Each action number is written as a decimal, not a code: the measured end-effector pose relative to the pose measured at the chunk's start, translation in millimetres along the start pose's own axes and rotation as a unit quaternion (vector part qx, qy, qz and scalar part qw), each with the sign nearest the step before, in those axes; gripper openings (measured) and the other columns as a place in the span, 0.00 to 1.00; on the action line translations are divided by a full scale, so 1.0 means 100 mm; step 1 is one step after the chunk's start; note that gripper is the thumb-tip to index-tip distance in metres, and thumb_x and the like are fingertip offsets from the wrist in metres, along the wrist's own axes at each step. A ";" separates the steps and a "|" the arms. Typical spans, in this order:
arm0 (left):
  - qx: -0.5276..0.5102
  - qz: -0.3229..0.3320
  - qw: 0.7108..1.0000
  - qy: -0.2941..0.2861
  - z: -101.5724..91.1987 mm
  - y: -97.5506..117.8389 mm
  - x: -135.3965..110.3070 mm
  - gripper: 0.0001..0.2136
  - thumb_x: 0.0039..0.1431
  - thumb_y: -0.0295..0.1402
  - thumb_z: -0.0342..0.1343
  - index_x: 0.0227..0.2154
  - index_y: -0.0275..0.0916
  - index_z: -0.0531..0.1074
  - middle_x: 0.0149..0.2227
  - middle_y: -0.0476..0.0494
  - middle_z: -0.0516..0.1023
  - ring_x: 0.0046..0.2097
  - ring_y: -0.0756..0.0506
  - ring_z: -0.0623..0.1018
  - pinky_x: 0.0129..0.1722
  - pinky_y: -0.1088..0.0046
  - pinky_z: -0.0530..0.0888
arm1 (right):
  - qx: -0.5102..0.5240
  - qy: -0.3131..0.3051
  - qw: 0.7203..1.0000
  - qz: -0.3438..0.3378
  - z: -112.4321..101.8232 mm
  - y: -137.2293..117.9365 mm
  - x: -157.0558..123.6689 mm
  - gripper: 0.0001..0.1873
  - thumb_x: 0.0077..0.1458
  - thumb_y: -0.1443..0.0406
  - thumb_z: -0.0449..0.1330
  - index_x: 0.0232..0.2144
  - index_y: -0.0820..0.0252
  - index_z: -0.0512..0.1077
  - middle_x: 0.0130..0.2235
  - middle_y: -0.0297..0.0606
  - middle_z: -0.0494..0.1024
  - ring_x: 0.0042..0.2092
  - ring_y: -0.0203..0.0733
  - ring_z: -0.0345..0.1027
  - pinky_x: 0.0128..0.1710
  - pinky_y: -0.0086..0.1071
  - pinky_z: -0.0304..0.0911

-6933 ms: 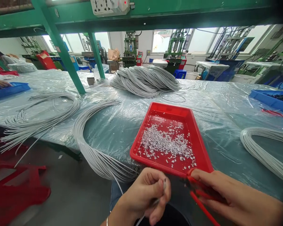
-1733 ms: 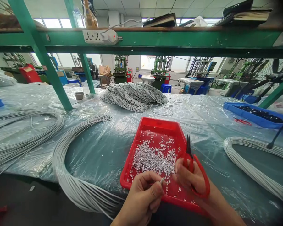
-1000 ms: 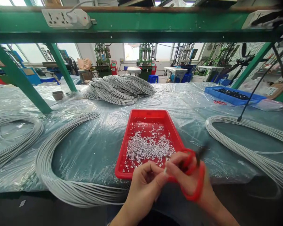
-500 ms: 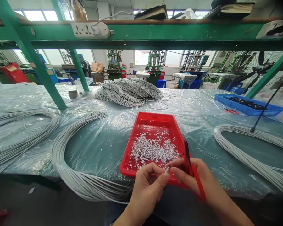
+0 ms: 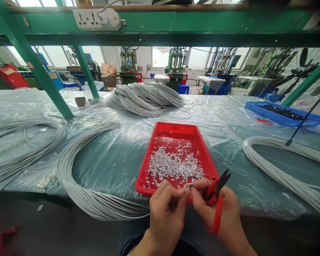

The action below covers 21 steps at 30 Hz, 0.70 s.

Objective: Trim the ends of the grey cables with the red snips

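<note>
My left hand (image 5: 166, 211) pinches the end of a thin grey cable (image 5: 187, 188) between thumb and fingers, just at the near rim of a red tray (image 5: 152, 156). My right hand (image 5: 218, 213) holds red snips (image 5: 215, 199) in its palm, black blades pointing up and right, while its thumb and forefinger touch the cable tip. The tray holds a pile of small silver foil scraps (image 5: 174, 167). Both hands meet close together over the table's front edge.
Coiled bundles of grey cable lie at the left (image 5: 74, 177), far left (image 5: 29, 149), right (image 5: 282, 174) and back middle (image 5: 146, 99) on the plastic-covered table (image 5: 117, 156). A blue tray (image 5: 282, 115) sits at the back right. Green frame posts (image 5: 42, 78) stand at the left.
The snips' blades have swung from upright to tilting right. Both hands moved slightly closer to me, fingertips still meeting at the cable tip.
</note>
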<state>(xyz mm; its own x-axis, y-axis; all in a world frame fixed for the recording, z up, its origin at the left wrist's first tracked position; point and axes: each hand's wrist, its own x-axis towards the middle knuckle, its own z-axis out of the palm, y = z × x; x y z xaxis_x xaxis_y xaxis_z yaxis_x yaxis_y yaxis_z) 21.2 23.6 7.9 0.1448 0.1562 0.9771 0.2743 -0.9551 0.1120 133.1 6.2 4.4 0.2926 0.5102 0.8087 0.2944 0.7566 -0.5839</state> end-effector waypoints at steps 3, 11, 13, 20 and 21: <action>-0.084 -0.127 0.988 -0.023 -0.02 0.04 0.04 0.07 0.52 0.24 0.55 0.22 0.31 0.63 0.22 0.50 0.63 0.24 0.58 0.65 0.23 0.87 0.63 | 0.074 -0.052 0.995 0.031 0.05 0.05 0.04 0.12 0.49 0.63 0.54 0.21 0.68 0.67 0.18 0.36 0.67 0.18 0.30 0.59 0.16 0.18 0.56; -0.102 -0.239 0.965 -0.031 -0.02 0.00 0.01 0.09 0.53 0.30 0.55 0.22 0.31 0.66 0.23 0.48 0.63 0.25 0.57 0.64 0.24 0.84 0.62 | -0.030 0.025 0.993 -0.112 0.08 0.17 0.00 0.02 0.48 0.71 0.56 0.27 0.67 0.67 0.19 0.32 0.66 0.19 0.27 0.59 0.18 0.17 0.57; -0.074 -0.228 0.970 -0.041 -0.04 -0.04 0.01 0.09 0.53 0.30 0.54 0.21 0.31 0.66 0.23 0.48 0.63 0.26 0.56 0.65 0.25 0.84 0.63 | -0.071 0.004 0.980 -0.186 0.01 0.22 0.04 0.06 0.46 0.73 0.56 0.31 0.65 0.67 0.22 0.31 0.68 0.21 0.27 0.60 0.20 0.18 0.58; -0.394 -0.489 0.755 -0.188 -0.21 -0.02 0.16 0.18 0.46 0.39 0.61 0.26 0.31 0.59 0.15 0.56 0.56 0.14 0.60 0.53 0.12 0.86 0.49 | -0.112 -0.106 0.957 -0.247 -0.22 0.26 0.32 0.03 0.46 0.74 0.54 0.23 0.65 0.66 0.23 0.33 0.69 0.24 0.28 0.63 0.24 0.20 0.60; -0.431 -0.497 0.729 -0.188 -0.22 -0.01 0.17 0.18 0.46 0.39 0.62 0.25 0.32 0.58 0.14 0.56 0.54 0.14 0.61 0.52 0.12 0.87 0.49 | -0.081 -0.086 0.971 -0.206 -0.22 0.26 0.34 0.03 0.47 0.73 0.54 0.25 0.65 0.68 0.23 0.33 0.70 0.24 0.27 0.63 0.23 0.18 0.59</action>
<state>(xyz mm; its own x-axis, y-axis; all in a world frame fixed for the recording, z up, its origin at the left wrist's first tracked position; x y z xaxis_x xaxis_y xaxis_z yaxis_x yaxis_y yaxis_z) 2.2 21.7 28.3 0.5770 0.7826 0.2337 -0.2536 -0.1003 0.9621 170.8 33.7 15.3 -0.0324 0.2490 0.9680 0.4973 0.8441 -0.2005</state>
